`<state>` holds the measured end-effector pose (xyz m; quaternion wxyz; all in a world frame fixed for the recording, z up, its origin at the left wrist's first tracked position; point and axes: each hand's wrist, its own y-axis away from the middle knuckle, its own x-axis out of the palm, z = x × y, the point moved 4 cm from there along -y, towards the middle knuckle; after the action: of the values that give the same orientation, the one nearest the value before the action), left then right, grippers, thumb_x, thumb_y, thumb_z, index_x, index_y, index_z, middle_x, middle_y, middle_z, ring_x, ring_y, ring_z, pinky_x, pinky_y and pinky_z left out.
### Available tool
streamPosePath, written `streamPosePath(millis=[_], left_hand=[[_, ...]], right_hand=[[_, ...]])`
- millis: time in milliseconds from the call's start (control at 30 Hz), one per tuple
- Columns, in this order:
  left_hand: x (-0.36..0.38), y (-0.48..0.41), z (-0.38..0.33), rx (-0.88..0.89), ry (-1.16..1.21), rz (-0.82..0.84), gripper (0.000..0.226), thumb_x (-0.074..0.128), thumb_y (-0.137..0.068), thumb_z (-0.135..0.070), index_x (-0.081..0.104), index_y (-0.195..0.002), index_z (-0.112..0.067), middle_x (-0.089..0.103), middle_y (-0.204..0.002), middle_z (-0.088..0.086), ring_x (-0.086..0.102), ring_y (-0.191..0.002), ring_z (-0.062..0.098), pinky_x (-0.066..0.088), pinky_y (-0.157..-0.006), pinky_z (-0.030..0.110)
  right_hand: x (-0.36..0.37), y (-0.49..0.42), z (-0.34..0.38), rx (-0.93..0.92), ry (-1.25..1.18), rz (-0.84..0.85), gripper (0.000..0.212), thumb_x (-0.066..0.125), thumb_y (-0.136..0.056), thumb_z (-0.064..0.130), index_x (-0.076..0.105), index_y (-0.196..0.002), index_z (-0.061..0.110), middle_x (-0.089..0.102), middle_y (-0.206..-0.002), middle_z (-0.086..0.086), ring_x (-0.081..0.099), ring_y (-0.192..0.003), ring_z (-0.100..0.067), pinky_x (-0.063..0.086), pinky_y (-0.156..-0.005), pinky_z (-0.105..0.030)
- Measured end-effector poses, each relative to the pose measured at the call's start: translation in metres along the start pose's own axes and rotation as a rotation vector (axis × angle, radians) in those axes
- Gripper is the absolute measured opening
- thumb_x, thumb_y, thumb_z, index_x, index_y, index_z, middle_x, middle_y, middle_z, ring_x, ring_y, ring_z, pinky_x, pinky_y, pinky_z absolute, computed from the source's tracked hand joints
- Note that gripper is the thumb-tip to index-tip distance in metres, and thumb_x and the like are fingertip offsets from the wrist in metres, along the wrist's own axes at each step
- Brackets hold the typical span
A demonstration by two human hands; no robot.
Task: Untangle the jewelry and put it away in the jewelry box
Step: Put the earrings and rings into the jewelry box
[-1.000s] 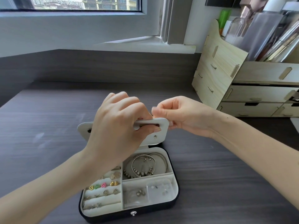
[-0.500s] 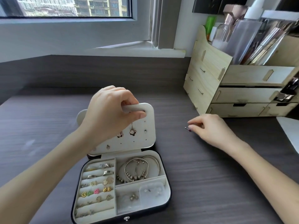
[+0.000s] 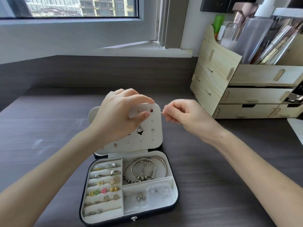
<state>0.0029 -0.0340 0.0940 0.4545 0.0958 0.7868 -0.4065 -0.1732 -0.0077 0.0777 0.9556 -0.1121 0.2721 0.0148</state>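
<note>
An open dark jewelry box (image 3: 173, 208) lies on the desk, its cream tray holding rings, small earrings and silver bracelets (image 3: 144, 169). A white earring panel (image 3: 147, 141) stands upright behind the tray, with a red stud (image 3: 151, 110) and a few other studs pinned in it. My left hand (image 3: 119, 115) grips the panel's top edge, thumb on its front face. My right hand (image 3: 183, 115) pinches a tiny earring (image 3: 162, 113) just right of the panel's top right corner.
A wooden drawer organiser (image 3: 229, 89) with bottles and cosmetics stands at the back right. A white object (image 3: 296, 128) pokes in at the right edge. A window sill (image 3: 147, 49) runs behind the dark desk (image 3: 49, 125).
My right hand went out to the desk on the right, picked up a small earring and came back to the panel's edge. My left hand kept hold of the panel, which now stands more upright.
</note>
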Motion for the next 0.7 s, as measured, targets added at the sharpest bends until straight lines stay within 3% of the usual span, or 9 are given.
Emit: streamPosePath(millis=[100, 267, 500, 700], left_hand=[[0.001, 0.000, -0.002, 0.030, -0.012, -0.007, 0.041, 0.047, -0.079, -0.054, 0.068, -0.105, -0.031, 0.063, -0.097, -0.007, 0.056, -0.085, 0.019, 0.039, -0.078, 0.032], [0.001, -0.001, -0.005, 0.086, 0.060, -0.044, 0.033, 0.054, -0.078, -0.052, 0.071, -0.087, -0.026, 0.062, -0.092, -0.006, 0.058, -0.082, 0.020, 0.045, -0.076, 0.038], [0.002, -0.001, -0.005, 0.126, 0.087, -0.078, 0.031, 0.053, -0.084, -0.047, 0.066, -0.088, -0.020, 0.061, -0.092, -0.006, 0.058, -0.082, 0.021, 0.046, -0.075, 0.043], [0.004, 0.001, -0.004, 0.198, 0.100, -0.060, 0.015, 0.052, -0.087, -0.046, 0.056, -0.092, -0.032, 0.057, -0.093, -0.004, 0.056, -0.083, 0.021, 0.043, -0.073, 0.044]], right_hand=[[0.012, 0.003, 0.015, 0.001, -0.207, -0.022, 0.026, 0.053, -0.093, 0.027, 0.068, -0.082, 0.007, 0.061, -0.066, 0.005, 0.049, -0.058, -0.001, 0.042, -0.059, -0.013], [0.021, 0.005, 0.013, 0.055, -0.412, -0.086, 0.025, 0.055, -0.090, 0.028, 0.067, -0.075, 0.012, 0.057, -0.057, 0.009, 0.044, -0.053, -0.003, 0.037, -0.052, -0.013], [0.023, 0.006, 0.011, 0.061, -0.437, -0.102, 0.025, 0.055, -0.090, 0.027, 0.066, -0.073, 0.011, 0.057, -0.055, 0.009, 0.045, -0.052, -0.002, 0.037, -0.052, -0.013], [0.026, 0.009, 0.013, -0.002, -0.443, -0.117, 0.021, 0.056, -0.090, 0.024, 0.065, -0.073, 0.015, 0.056, -0.059, 0.004, 0.047, -0.052, 0.000, 0.038, -0.053, -0.012]])
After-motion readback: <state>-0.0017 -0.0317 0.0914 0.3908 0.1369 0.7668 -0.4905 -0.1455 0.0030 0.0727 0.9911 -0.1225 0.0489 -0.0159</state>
